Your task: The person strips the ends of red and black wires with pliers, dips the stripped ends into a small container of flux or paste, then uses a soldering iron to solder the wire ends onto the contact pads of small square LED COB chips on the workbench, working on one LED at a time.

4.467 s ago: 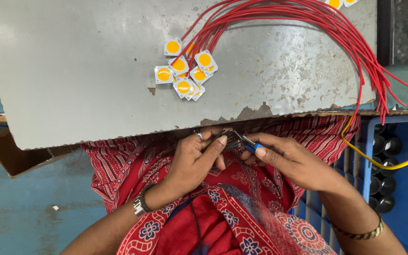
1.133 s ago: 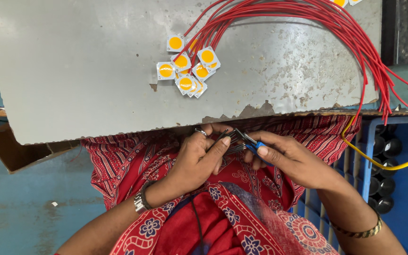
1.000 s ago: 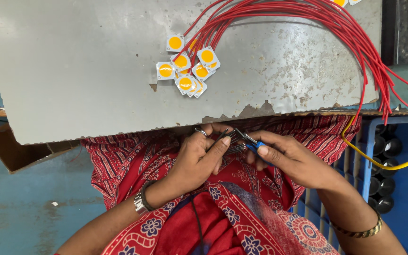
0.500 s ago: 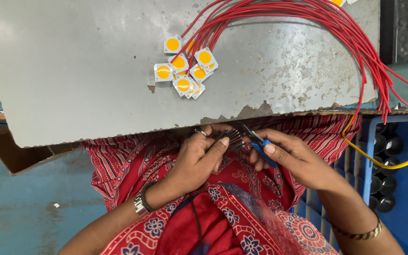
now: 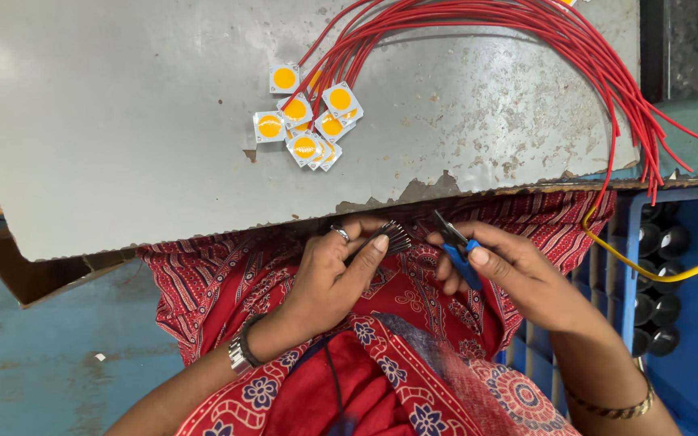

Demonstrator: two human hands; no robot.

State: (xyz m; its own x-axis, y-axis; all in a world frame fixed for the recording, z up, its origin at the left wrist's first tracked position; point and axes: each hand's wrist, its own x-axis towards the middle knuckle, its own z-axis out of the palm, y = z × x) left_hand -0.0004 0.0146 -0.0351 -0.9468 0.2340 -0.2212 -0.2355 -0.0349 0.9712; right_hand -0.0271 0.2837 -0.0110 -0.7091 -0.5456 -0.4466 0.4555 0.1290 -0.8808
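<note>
Now left hand [image 5: 329, 278] pinching wires [image 5: 396, 236]; cutter [image 5: 456, 246] beside

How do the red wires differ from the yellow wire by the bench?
The red wires are many, bundled and arcing across the grey board; the yellow wire is single, running off to the right. The red ones end at square yellow-centred chips; the yellow's ends are hidden. Both are thin and insulated.
</note>
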